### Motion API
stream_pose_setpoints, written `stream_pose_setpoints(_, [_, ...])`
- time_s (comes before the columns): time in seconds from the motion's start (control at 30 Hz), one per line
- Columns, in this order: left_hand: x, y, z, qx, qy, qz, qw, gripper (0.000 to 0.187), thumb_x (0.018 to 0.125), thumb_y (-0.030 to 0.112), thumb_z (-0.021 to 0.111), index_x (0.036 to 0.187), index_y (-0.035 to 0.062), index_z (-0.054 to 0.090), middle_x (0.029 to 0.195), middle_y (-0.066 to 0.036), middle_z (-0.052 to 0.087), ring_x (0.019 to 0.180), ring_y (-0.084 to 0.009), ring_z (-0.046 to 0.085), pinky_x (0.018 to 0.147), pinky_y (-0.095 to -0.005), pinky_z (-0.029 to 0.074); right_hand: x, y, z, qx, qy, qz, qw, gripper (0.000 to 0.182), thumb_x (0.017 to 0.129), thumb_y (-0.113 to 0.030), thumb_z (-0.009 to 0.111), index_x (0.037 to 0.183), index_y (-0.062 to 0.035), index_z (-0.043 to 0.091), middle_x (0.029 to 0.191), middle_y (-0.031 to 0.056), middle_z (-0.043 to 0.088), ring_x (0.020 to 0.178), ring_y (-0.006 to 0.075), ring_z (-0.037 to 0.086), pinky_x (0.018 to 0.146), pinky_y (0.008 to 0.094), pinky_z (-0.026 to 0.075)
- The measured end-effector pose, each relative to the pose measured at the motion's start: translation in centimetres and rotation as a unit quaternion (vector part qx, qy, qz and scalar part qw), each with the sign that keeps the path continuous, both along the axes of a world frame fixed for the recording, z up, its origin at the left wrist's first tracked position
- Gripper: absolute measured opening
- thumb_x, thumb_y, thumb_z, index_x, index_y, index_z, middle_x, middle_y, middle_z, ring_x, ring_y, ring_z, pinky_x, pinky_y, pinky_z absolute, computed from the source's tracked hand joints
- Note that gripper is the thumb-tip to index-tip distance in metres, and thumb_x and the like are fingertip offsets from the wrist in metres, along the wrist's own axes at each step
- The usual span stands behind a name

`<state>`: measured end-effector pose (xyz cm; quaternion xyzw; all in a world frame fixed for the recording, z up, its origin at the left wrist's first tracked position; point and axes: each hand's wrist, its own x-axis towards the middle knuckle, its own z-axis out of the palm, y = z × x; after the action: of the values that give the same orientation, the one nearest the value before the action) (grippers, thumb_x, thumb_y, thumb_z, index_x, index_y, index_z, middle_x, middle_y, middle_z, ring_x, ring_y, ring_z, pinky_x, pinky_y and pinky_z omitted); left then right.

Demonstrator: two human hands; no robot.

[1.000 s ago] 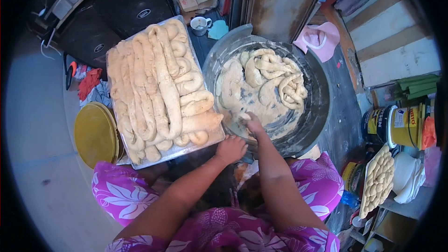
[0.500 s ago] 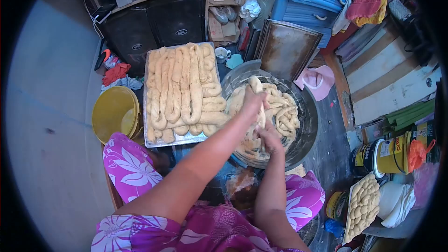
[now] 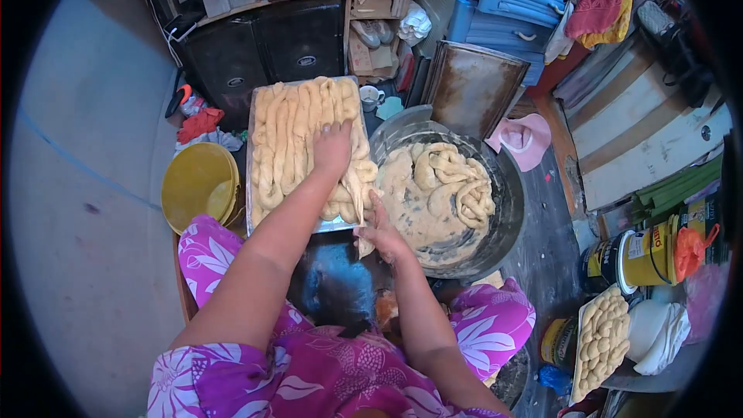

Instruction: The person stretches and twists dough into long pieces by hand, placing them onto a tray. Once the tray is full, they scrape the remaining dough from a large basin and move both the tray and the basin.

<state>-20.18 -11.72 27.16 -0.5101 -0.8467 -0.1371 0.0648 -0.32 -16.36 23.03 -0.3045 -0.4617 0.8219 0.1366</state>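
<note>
A metal tray [image 3: 248, 186] is packed with long, pale ropes of dough [image 3: 282, 139] lying side by side. My left hand [image 3: 333, 149] is over the tray's right part, its fingers curled on the upper end of a dough strand [image 3: 355, 190]. From there the strand stretches down over the near edge to my right hand [image 3: 377, 236], which grips its lower end, and a tip of dough hangs below the fingers. To the right, a large dark basin [image 3: 507, 220] holds more coiled dough [image 3: 453, 178] on a floury layer.
A yellow bucket [image 3: 197, 186] stands left of the tray. Behind are black speaker cabinets [image 3: 302, 50], a white cup [image 3: 371, 96] and a leaning metal sheet [image 3: 476, 85]. A pink cap [image 3: 524, 139] lies beyond the basin. At right are paint buckets [image 3: 646, 255] and a smaller tray of dough pieces [image 3: 602, 340].
Both hands have moved left from above the basin to the tray, carrying a dough strand. It is now stretched between them, partly lying on the tray.
</note>
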Motion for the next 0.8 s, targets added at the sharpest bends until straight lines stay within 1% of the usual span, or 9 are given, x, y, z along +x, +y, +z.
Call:
stream_pose_setpoints(0.07, [-0.1, -0.4, -0.1, 0.043, 0.034, -0.017, 0.998, 0.026, 0.081, 0.024, 0.055, 0.105, 0.015, 0.061, 0.107, -0.005, 0.056, 0.105, -0.022, 0.049, 0.086, -0.0367, 0.037, -0.4, 0.8, -2.3, 0.08, 0.047, 0.018, 0.996, 0.094, 0.072, 0.004, 0.061, 0.143, -0.014, 0.003, 0.119, 0.0137, 0.043, 0.089, 0.021, 0.053, 0.068, 0.0301, 0.051])
stream_pose_setpoints(0.13, [-0.7, -0.5, -0.1, -0.007, 0.068, -0.26, 0.963, 0.025, 0.082, 0.022, 0.051, 0.104, 0.0153, 0.062, 0.115, -0.003, 0.055, 0.113, -0.022, 0.046, 0.092, -0.0396, 0.034, -0.4, 0.4, 0.2, 0.057, 0.041, 0.02, 0.997, 0.094, 0.071, 0.003, 0.063, 0.143, -0.013, 0.005, 0.121, 0.0127, 0.043, 0.091, 0.0206, 0.053, 0.069, 0.0297, 0.05])
stream_pose_setpoints(0.3, [-2.8, -2.0, -1.1, -0.037, 0.122, -0.217, 0.968, 0.027, 0.084, 0.025, 0.051, 0.107, 0.0164, 0.061, 0.127, 0.0, 0.049, 0.126, -0.0226, 0.035, 0.099, -0.0487, 0.026, 1.1, 0.3, 1.4, 0.155, -0.068, 0.084, 0.982, 0.082, 0.068, -0.002, 0.065, 0.138, -0.0083, 0.023, 0.11, 0.0126, 0.052, 0.09, 0.0199, 0.055, 0.07, 0.0309, 0.048])
stream_pose_setpoints(0.37, [-2.9, -2.0, -1.8, -0.043, 0.121, -0.203, 0.971, 0.03, 0.084, 0.027, 0.052, 0.111, 0.0178, 0.06, 0.131, 0.002, 0.046, 0.129, -0.0223, 0.032, 0.101, -0.0516, 0.023, 1.2, 1.2, 2.5, 0.43, -0.245, 0.17, 0.852, 0.059, 0.066, -0.005, 0.064, 0.123, -0.0062, 0.046, 0.093, 0.0144, 0.059, 0.082, 0.0254, 0.058, 0.07, 0.0351, 0.048])
stream_pose_setpoints(0.4, [-2.1, -2.1, -2.1, -0.042, 0.091, -0.218, 0.971, 0.031, 0.084, 0.028, 0.052, 0.112, 0.018, 0.06, 0.131, 0.002, 0.046, 0.13, -0.0229, 0.03, 0.101, -0.0535, 0.021, 0.8, 1.6, 3.1, 0.43, -0.245, 0.171, 0.852, 0.059, 0.066, -0.005, 0.064, 0.123, -0.0062, 0.046, 0.093, 0.0144, 0.059, 0.082, 0.0254, 0.058, 0.07, 0.0351, 0.048])
stream_pose_setpoints(0.5, [-0.5, -3.9, -1.3, -0.122, 0.002, -0.266, 0.956, 0.033, 0.084, 0.03, 0.052, 0.114, 0.0179, 0.059, 0.13, 0.002, 0.046, 0.132, -0.024, 0.027, 0.102, -0.056, 0.018, -0.8, 3.6, 4.9, 0.629, -0.261, 0.112, 0.724, 0.027, 0.065, -0.005, 0.061, 0.092, -0.0051, 0.063, 0.085, 0.0167, 0.06, 0.08, 0.0361, 0.055, 0.074, 0.0393, 0.046])
stream_pose_setpoints(0.67, [-0.9, -5.8, 2.4, -0.273, -0.04, -0.286, 0.918, 0.031, 0.082, 0.025, 0.054, 0.111, 0.0154, 0.061, 0.125, -0.003, 0.051, 0.133, -0.0237, 0.025, 0.104, -0.057, 0.015, -5.4, 7.5, 2.0, 0.625, -0.129, -0.133, 0.759, 0.02, 0.077, -0.016, 0.055, 0.093, -0.0074, 0.064, 0.091, 0.0138, 0.061, 0.093, 0.0335, 0.052, 0.079, 0.0414, 0.042])
stream_pose_setpoints(0.73, [-1.3, -6.5, 1.1, -0.213, -0.075, -0.272, 0.935, 0.03, 0.082, 0.024, 0.055, 0.109, 0.0144, 0.062, 0.123, -0.004, 0.052, 0.132, -0.0242, 0.026, 0.105, -0.0544, 0.016, -7.2, 7.1, 1.0, 0.598, -0.102, -0.198, 0.77, 0.022, 0.08, -0.02, 0.053, 0.095, -0.0072, 0.064, 0.094, 0.0127, 0.061, 0.094, 0.0327, 0.051, 0.079, 0.0424, 0.041])
stream_pose_setpoints(0.8, [-1.8, -6.5, 0.6, -0.152, -0.111, -0.257, 0.948, 0.028, 0.081, 0.024, 0.056, 0.107, 0.0134, 0.063, 0.121, -0.006, 0.053, 0.132, -0.0247, 0.026, 0.106, -0.0518, 0.017, -7.9, 5.6, 0.4, 0.635, -0.317, -0.081, 0.7, 0.025, 0.082, -0.019, 0.054, 0.102, -0.0064, 0.061, 0.084, 0.017, 0.062, 0.086, 0.035, 0.054, 0.074, 0.0411, 0.043])
